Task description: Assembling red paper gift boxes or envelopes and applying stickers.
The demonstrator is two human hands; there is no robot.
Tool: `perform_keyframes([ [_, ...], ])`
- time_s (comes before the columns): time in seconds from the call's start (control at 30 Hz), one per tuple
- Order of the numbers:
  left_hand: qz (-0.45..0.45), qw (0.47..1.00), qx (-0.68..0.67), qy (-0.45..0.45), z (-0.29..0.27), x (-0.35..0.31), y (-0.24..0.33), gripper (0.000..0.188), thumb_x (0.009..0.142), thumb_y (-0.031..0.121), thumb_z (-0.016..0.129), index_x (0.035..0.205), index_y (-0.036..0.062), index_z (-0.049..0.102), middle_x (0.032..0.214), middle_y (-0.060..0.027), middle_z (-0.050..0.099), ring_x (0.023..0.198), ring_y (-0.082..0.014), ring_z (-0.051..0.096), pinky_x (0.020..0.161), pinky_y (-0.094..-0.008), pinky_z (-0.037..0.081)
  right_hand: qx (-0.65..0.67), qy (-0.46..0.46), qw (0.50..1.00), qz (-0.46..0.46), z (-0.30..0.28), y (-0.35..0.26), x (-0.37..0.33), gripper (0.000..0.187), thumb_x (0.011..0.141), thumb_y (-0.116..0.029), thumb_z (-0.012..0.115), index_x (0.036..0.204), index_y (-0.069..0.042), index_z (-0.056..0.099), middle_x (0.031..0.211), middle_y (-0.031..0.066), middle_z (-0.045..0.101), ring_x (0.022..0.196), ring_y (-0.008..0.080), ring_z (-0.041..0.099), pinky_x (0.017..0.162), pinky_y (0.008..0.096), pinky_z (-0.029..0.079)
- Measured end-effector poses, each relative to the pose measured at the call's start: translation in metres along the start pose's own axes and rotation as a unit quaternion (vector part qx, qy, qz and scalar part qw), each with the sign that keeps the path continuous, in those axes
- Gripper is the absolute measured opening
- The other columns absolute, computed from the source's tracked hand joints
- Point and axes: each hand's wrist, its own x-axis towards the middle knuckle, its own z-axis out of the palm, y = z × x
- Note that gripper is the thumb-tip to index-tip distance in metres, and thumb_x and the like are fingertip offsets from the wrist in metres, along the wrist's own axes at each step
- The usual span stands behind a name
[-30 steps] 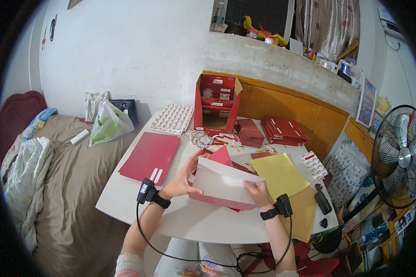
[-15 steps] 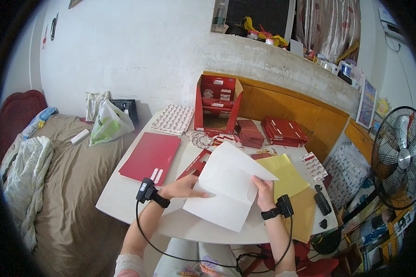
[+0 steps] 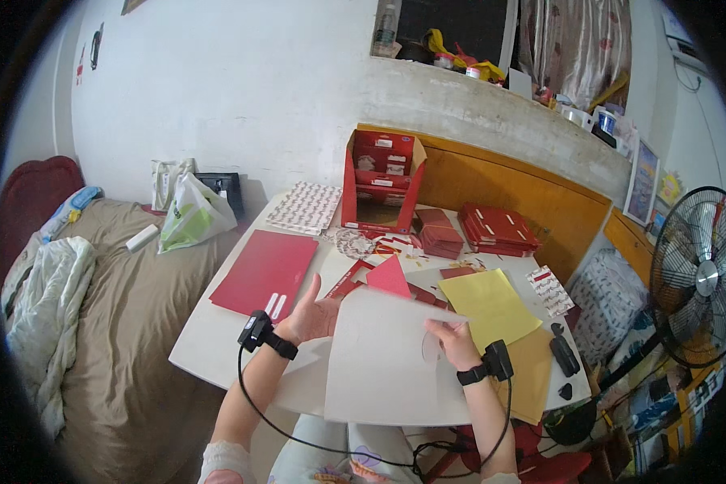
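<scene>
A large white card sheet, with a rounded cut visible near its right side, is held tilted over the front of the table. My right hand grips its right edge between thumb and fingers. Beside the left edge, my left hand is open, thumb raised and palm toward the sheet; whether it touches the sheet is hard to tell. A bright red triangular corner shows just above the sheet's upper edge. Flat red folders lie to the left of my left hand. Yellow paper lies beyond my right hand.
An upright red display box stands at the table's back, with red card stacks and patterned sheets around it. Paper scraps lie in the middle. A black tool-like object rests at the right edge, near a standing fan.
The white sheet has swung upright and lower, its upper part folding over so a red corner shows. My left hand has opened with its thumb raised; my right hand keeps its grip.
</scene>
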Motion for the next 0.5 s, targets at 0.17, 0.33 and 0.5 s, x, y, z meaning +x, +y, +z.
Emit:
perform_keyframes([
  [0.17, -0.120, 0.981, 0.131, -0.084, -0.001, 0.003, -0.012, 0.082, 0.079, 0.065, 0.022, 0.109, -0.0057, 0.050, 0.106, -0.0125, 0.054, 0.094, -0.0154, 0.052, 0.083, -0.0246, 0.039, -0.073, -0.261, 0.957, -0.105, 0.026, -0.021, -0.005, 0.027, 0.072, -0.005, 0.060, 0.099, -0.004, 0.061, 0.097, 0.0091, 0.060, 0.089, 0.0145, 0.056, 0.079, 0.0259, 0.043],
  [0.33, -0.231, 0.953, 0.162, -0.106, 0.039, -0.002, -0.030, 0.053, 0.083, 0.039, 0.049, 0.113, -0.0039, 0.043, 0.107, -0.0066, 0.053, 0.097, -0.0136, 0.049, 0.085, -0.0283, 0.038, -0.129, -0.321, 0.926, -0.148, 0.031, -0.023, -0.008, 0.025, 0.073, -0.006, 0.059, 0.097, -0.002, 0.061, 0.103, 0.0124, 0.058, 0.098, 0.0203, 0.054, 0.084, 0.0297, 0.041],
  [0.5, -0.238, 0.940, 0.173, -0.171, 0.042, 0.005, -0.040, 0.054, 0.080, 0.032, 0.056, 0.116, -0.0042, 0.040, 0.108, -0.0094, 0.051, 0.096, -0.0115, 0.050, 0.082, -0.0260, 0.041, -0.118, -0.319, 0.940, -0.040, 0.035, -0.022, -0.007, 0.024, 0.075, -0.009, 0.056, 0.099, -0.004, 0.061, 0.104, 0.0116, 0.057, 0.097, 0.0171, 0.053, 0.086, 0.0292, 0.040],
])
